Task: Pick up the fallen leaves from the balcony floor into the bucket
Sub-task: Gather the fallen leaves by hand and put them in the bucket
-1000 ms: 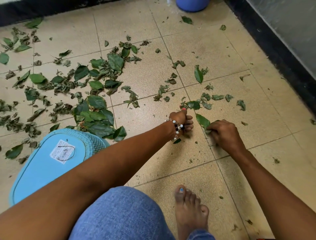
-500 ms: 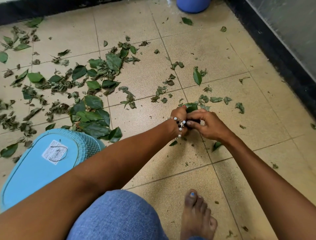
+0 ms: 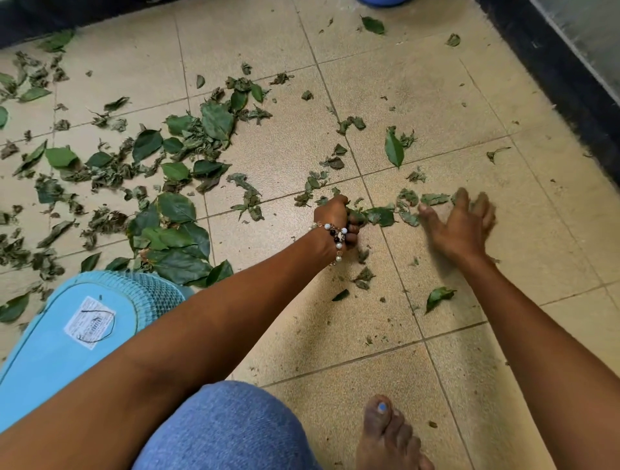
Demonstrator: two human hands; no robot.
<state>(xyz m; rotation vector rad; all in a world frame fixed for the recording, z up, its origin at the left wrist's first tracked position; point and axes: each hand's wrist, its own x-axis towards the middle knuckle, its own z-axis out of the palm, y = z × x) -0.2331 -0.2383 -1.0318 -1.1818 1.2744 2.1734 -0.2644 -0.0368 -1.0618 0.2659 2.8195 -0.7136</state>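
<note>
My left hand (image 3: 333, 218) kept a fist round a wad of gathered leaves (image 3: 357, 216), low to the floor (image 3: 436, 100), as the store. My right hand (image 3: 461, 223), fingers spread and empty, reached for scraps (image 3: 407, 204) just beyond. Blue bucket (image 3: 382, 2) far off.

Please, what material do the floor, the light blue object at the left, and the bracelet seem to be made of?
Floor: likely matte ceramic tile; grout lines, grainy beige surface.
Light blue object: probably moulded plastic; smooth face, mesh-patterned side.
Bracelet: glossy white and dark beads, perhaps glass or plastic.
</note>
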